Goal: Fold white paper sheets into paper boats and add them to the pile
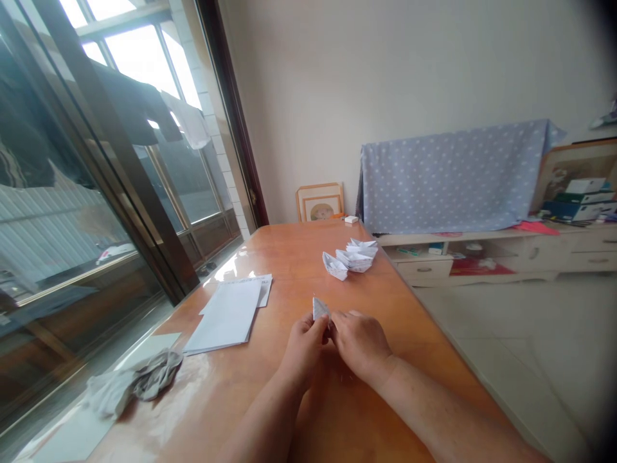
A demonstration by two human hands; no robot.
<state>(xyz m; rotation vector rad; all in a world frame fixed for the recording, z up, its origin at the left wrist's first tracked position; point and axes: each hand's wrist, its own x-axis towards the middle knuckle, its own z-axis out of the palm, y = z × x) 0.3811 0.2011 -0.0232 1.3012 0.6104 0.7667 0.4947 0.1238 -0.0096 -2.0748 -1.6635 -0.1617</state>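
Observation:
My left hand (306, 344) and my right hand (360, 342) meet over the middle of the wooden table (284, 257). Between them they pinch a small piece of folded white paper (319, 308), whose pointed tip sticks up above the fingers. Its lower part is hidden by my thumbs and fingers. Both hands are closed, fingertips touching the paper. Beyond them, near the right edge of the table, stand several folded paper boats (354, 257) in a cluster.
A stack of white paper sheets (226, 316) lies left of my hands. Nearer on that side is a crumpled grey cloth (157, 374). A small white box (351, 219) sits at the far end. A low cabinet (515, 257) with a dotted cloth (448, 180) above it stands beyond, at right.

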